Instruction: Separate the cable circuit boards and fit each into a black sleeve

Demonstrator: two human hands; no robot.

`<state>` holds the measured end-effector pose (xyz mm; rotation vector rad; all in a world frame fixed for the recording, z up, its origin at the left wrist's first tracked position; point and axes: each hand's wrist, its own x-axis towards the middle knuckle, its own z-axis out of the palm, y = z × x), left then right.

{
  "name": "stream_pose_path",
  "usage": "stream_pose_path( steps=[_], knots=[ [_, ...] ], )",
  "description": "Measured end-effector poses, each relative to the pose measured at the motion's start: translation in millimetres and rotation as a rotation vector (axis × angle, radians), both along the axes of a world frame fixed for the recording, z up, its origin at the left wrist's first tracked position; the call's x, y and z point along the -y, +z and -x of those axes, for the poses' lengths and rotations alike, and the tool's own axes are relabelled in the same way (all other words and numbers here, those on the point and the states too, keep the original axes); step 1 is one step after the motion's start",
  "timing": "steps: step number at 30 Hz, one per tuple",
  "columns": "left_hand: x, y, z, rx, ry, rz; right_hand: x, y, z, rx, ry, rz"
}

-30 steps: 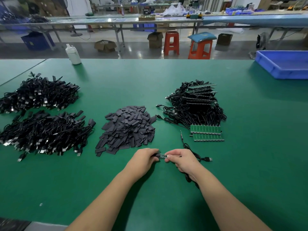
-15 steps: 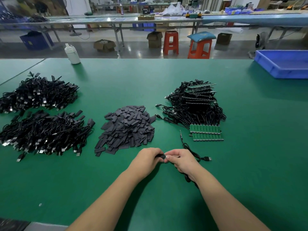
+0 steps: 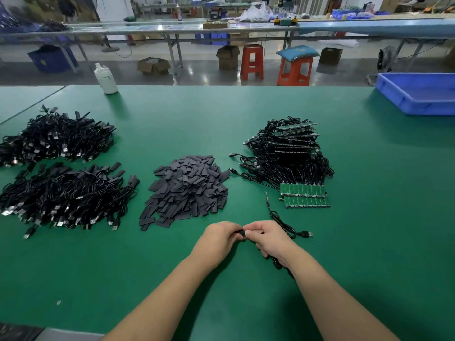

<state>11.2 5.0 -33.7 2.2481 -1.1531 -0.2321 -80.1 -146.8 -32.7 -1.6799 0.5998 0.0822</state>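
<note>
I see left hand pinching black sleeve | right hand gripping cable | both over desk

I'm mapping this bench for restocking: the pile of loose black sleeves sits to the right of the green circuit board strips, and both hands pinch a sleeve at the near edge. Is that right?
One thing is off. In the head view the pile of black sleeves lies to the left of the green circuit board strips, not the right. The rest holds: the left hand and right hand pinch a black sleeve between them.
</note>
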Motion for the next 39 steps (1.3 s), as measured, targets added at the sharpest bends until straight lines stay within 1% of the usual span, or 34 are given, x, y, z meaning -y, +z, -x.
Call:
stream_pose_path(
  steps=[3,7,10,12,14,16,19,20,21,22,25,26,28,29,30,31,32,33,34,35,36,37,39],
  knots=[
    [7,-1,2,0.053,0.009,-0.115,-1,0,0,-0.004,0.035,0.031],
    [12,-1,2,0.155,-0.014,-0.255,-2,2,-1,0.004,0.035,-0.049],
    [13,-2,3,0.258,-0.073,-0.336,-1,2,-1,0.023,0.046,-0.087],
    [14,-4,3,0.276,-0.116,-0.299,-2,1,0,0.048,0.058,-0.103],
    [12,-4,5,0.262,-0.152,-0.200,-3,-1,0,0.060,0.059,-0.107],
    [11,-3,8,0.165,-0.090,-0.065,-3,-3,-2,0.053,0.039,-0.116],
    [13,-1,19,-0.132,0.187,0.210,-3,0,-5,0.049,-0.057,-0.177],
    [14,-1,24,-0.220,0.283,0.264,-3,2,-6,0.065,-0.110,-0.214],
    [14,0,27,-0.306,0.345,0.273,-3,3,-8,0.094,-0.173,-0.272],
    [14,-1,30,-0.396,0.353,0.263,-4,6,-10,0.136,-0.245,-0.361],
    [13,2,33,-0.710,0.210,0.298,-10,16,-20,0.304,-0.444,-0.716],
    [12,4,33,-0.785,0.185,0.323,-14,21,-24,0.336,-0.486,-0.793],
    [12,8,32,-0.862,0.221,0.389,-22,29,-32,0.374,-0.520,-0.873],
    [12,11,30,-0.897,0.256,0.426,-25,33,-35,0.375,-0.507,-0.872],
    [11,14,27,-0.927,0.279,0.449,-28,37,-37,0.361,-0.482,-0.811],
    [8,18,24,-0.926,0.292,0.455,-29,40,-38,0.325,-0.447,-0.638],
    [3,21,18,-0.876,0.303,0.441,-27,42,-38,0.275,-0.402,-0.353],
    [-3,25,9,-0.777,0.320,0.409,-22,40,-37,0.220,-0.345,0.009],
    [-12,29,-3,-0.639,0.346,0.356,-16,38,-35,0.163,-0.287,0.371],
    [-23,33,-17,-0.485,0.379,0.287,-8,36,-33,0.098,-0.230,0.659],
    [-35,37,-33,-0.343,0.422,0.219,-1,32,-30,0.016,-0.171,0.839],
    [-48,40,-51,-0.234,0.471,0.166,7,28,-27,-0.083,-0.105,0.936],
    [-77,48,-87,-0.054,0.584,0.062,18,19,-19,-0.266,0.053,0.973]
  ],
)
